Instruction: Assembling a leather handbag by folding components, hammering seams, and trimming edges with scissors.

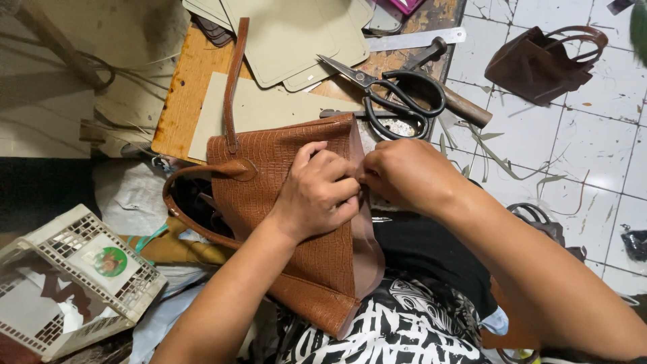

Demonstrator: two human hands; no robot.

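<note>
Left hand (315, 194) curled and pressed onto brown embossed handbag (296, 222), fingertips pinching the side seam to steady it on the lap. Right hand (403, 174) closed, thumb and fingers nipping the same seam edge from the opposite side, keeping the fold tight between both grips. Bag handle (185, 216) hanging loose toward white plastic basket (74, 283). Black scissors (397, 94) lying within reach on wooden desk (185, 94), beside grey cut panels (296, 34). Darker finished bag (539, 64) set aside on tiled floor (593, 155).

Both my hands meet, fingers pinched.
My left hand (317, 195) curls palm down, knuckles up, its forearm angling in from below; my right hand (404, 172) presses fingertips against it, forearm crossing from lower right.
</note>
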